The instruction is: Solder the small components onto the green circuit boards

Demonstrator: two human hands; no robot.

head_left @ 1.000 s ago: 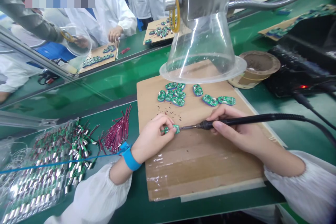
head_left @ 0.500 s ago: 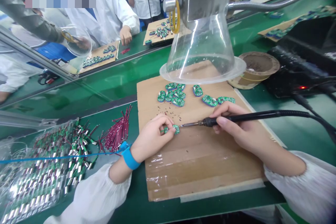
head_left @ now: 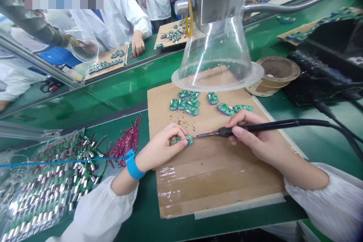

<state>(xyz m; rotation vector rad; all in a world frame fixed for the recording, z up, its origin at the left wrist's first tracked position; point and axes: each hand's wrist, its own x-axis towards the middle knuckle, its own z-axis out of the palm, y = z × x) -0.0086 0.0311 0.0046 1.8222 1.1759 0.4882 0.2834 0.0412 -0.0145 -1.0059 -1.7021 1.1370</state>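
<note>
The right hand (head_left: 259,141) clamps a soldering iron (head_left: 272,123), nearly level, its tip pointing left just beside a green circuit board (head_left: 189,140) pinched by the left hand (head_left: 160,147).

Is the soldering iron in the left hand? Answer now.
No: the soldering iron is in the right hand; the left hand pinches a green circuit board.
</note>
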